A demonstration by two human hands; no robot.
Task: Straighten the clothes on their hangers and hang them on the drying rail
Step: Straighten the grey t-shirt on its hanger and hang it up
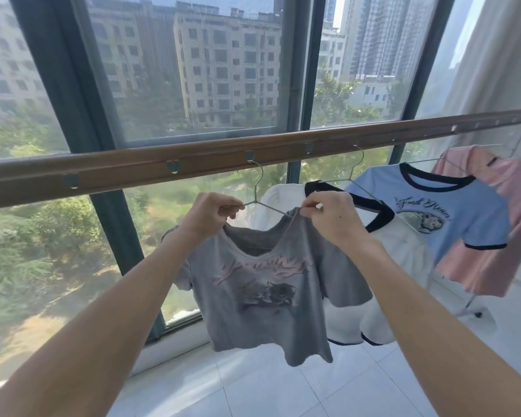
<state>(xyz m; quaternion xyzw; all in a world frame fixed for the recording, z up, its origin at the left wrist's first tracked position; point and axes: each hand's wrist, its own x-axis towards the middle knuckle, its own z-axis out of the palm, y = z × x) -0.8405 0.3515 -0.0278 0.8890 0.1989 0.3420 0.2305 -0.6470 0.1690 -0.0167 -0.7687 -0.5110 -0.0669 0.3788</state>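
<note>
A person stands at a large window, both bare arms raised toward a brown drying rail (pixel 283 147) that runs across the view from lower left to upper right. A grey T-shirt (pixel 262 293) with a pink and dark graphic on its chest hangs from a thin wire hanger (pixel 260 188), whose hook is caught in one of the small slots on the rail's underside.

The left hand (pixel 212 210) has its fingers curled closed around the hanger's left shoulder, together with the shirt's neckline there. The right hand (pixel 328 213) pinches the grey fabric at the right side of the neckline between thumb and fingertips, just where the hanger's wire arm passes. The shirt's neckline sags in a deep curve between the two hands, and its hem hangs unevenly — lower on the right.

Further right along the rail hang three more tops, each on its own hanger: a white T-shirt with black trim (pixel 397 266) just behind the grey one, then a light blue T-shirt (pixel 451 206) with black trim and a printed design, then a pink top (pixel 500 236).

Below is a white tiled floor (pixel 268 392). Through the window (pixel 193 70) — apartment blocks and green trees in sunlight.
</note>
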